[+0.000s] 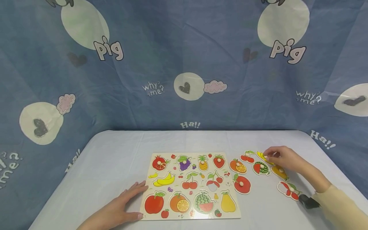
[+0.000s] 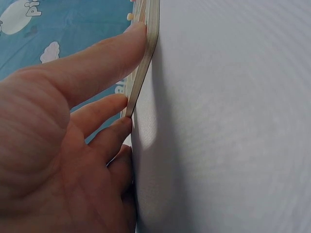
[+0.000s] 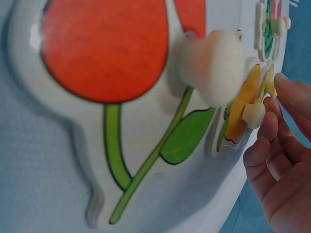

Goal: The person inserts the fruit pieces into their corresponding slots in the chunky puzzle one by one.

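Your left hand (image 1: pixel 119 204) is spread, thumb and fingers touching the left edge of the board (image 1: pixel 234 216), which lies flat on the table (image 1: pixel 86 179). Farther off to the right, just beyond the watermelon (image 1: pixel 260 169), your right hand's (image 1: pixel 284 157) fingertips are at the banana (image 1: pixel 261 155); whether they pinch it, I cannot tell.

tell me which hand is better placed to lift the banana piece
Probably the right hand: its fingertips are at the banana piece, while the left hand touches the puzzle board's left edge.
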### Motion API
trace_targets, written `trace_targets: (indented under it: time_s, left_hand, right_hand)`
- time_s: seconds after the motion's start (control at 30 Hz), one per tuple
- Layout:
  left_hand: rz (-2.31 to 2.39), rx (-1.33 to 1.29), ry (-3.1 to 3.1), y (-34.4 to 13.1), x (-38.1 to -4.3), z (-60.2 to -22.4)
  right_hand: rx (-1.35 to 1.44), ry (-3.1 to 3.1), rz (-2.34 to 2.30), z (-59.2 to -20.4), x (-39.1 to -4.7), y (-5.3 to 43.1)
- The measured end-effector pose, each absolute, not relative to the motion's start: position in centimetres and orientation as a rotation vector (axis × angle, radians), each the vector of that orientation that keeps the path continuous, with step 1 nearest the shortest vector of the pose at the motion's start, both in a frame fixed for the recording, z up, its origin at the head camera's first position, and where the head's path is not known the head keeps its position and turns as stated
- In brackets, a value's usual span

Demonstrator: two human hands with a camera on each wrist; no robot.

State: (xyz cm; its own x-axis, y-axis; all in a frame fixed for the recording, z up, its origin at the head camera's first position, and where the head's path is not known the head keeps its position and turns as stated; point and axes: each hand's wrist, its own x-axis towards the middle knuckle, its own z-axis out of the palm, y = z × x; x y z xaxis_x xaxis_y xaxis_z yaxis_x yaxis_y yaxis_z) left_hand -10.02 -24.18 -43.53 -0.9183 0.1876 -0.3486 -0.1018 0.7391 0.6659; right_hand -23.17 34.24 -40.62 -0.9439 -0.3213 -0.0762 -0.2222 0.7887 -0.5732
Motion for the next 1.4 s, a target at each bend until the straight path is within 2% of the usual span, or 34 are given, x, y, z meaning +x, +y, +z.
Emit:
trace_targets:
  time_s: [0.97, 1.4]
  left_hand:
    - [1.018, 0.06, 2.536, -24.2, -10.0, -43.4]
    - [1.025, 0.053, 2.534, -24.2, -9.9, -43.5]
  right_hand:
    - [-0.337, 2.779, -0.966, -41.3, -23.2, 33.7]
    - [-0.439, 2.861, -0.869, -40.6, -22.7, 32.3]
